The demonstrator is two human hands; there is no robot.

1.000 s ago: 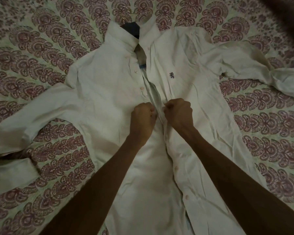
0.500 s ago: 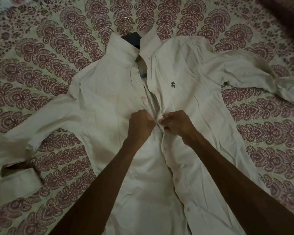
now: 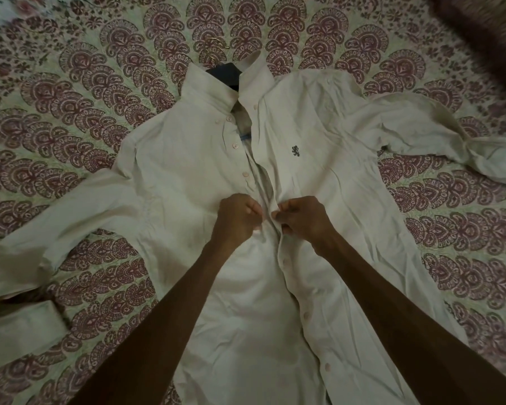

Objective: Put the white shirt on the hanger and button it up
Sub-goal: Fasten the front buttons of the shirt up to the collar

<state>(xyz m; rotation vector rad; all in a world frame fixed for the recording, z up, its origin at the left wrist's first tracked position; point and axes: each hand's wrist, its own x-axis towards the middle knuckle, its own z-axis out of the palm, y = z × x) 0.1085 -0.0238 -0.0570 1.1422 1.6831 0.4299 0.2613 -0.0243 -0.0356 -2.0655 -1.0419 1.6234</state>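
Note:
The white shirt point(image 3: 327, 176) lies face up on the patterned bedspread, sleeves spread to both sides. A dark hanger point(image 3: 227, 76) shows inside the open collar, its metal hook point(image 3: 216, 42) lying on the cloth above. The upper front is unbuttoned, with several buttons showing on the left placket. Below my hands the plackets lie overlapped. My left hand point(image 3: 237, 217) pinches the left placket at mid-chest. My right hand point(image 3: 303, 220) pinches the right placket edge just beside it. The button between my fingers is hidden.
The bedspread point(image 3: 70, 118) with a maroon paisley print covers the whole surface. The left sleeve's cuff point(image 3: 18, 325) lies folded at the lower left. A dark blurred shape point(image 3: 491, 33) sits at the top right corner.
The view has tilted so the shirt sits lower in frame. Both hands stay at the same mid-chest spot, and their fingers have shifted slightly on the two placket edges.

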